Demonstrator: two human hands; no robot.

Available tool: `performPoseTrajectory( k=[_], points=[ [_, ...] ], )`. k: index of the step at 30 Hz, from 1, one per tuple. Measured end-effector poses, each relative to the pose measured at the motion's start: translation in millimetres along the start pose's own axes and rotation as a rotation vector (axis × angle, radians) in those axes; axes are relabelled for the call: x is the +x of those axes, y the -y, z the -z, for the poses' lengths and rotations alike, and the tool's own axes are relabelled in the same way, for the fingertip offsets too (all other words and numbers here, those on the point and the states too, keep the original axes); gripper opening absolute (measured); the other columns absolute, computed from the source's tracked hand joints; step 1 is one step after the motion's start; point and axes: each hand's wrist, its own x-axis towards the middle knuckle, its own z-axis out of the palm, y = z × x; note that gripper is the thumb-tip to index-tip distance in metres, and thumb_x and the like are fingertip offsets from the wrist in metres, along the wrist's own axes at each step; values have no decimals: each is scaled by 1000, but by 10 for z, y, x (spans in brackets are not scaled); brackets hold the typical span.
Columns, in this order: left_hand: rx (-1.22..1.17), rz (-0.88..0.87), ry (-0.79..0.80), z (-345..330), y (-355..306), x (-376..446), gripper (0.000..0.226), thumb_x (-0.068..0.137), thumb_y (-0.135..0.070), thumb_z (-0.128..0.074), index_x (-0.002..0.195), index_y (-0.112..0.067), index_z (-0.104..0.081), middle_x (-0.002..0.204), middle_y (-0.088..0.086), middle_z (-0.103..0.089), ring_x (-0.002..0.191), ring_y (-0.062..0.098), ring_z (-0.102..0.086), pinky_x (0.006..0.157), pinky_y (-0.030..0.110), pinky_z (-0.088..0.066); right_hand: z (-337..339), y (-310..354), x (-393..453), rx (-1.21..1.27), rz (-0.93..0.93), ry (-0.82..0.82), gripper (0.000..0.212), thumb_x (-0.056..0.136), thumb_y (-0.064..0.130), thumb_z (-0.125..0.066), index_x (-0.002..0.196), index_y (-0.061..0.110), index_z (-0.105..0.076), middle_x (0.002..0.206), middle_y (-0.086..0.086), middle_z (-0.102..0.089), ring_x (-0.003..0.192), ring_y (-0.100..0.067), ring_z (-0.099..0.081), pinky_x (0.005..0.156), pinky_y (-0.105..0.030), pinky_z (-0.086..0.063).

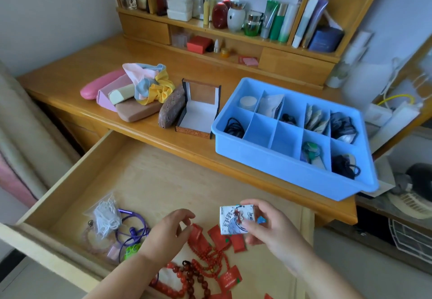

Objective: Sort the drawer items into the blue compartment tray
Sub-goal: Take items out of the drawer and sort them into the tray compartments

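Note:
The blue compartment tray sits on the desk at the right, most of its cells holding small items; two front middle cells are bare. Below it the wooden drawer is pulled open. My right hand holds a small white printed packet above the drawer. My left hand pinches a red sachet at the drawer floor. More red sachets, red bead strings, a purple cord and a clear bag of white loops lie in the drawer.
On the desk left of the tray stand an open small box, a patterned glasses case, pink cases and a bundle of cloth. Shelves with bottles and books rise behind. A cluttered stand is at the right.

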Motion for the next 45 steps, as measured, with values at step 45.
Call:
performPoseTrajectory(
  k=[45],
  points=[
    [224,67,341,413,60,-297,19,79,-27,-67,99,-30,-67,83,-20,-56,71,-2,-50,59,3,-34,-708,-823,57,-1067,193,249,34,85,35,-61,118,30,-60,136,14,-43,122,-13,-46,99,-27,-38]
  ],
)
